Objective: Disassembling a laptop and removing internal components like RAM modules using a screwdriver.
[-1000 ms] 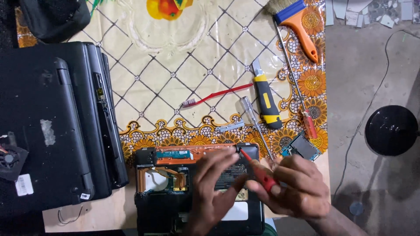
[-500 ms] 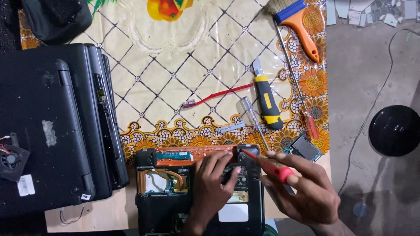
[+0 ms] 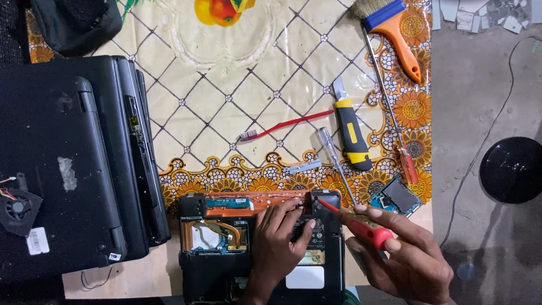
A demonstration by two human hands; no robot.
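Observation:
An opened laptop base (image 3: 214,234) with bare orange and copper innards lies at the near table edge. My left hand (image 3: 279,240) presses flat on its middle, fingers spread toward the top edge. In my right hand (image 3: 409,257) is a red-handled screwdriver (image 3: 355,225). Its tip touches the top right corner of the laptop base, beside my left fingertips.
Stacked black laptops (image 3: 73,164) fill the left side. On the patterned cloth (image 3: 237,85) lie a red toothbrush (image 3: 282,125), a yellow-black utility knife (image 3: 351,133), a clear-handled screwdriver (image 3: 334,161), a long thin screwdriver (image 3: 389,107), an orange brush (image 3: 395,28) and a small circuit board (image 3: 395,196). A black round stool (image 3: 511,169) stands at right.
My right hand has shifted slightly right and the screwdriver tip now sits at the laptop's top right corner. My left hand has slid a little up the laptop base.

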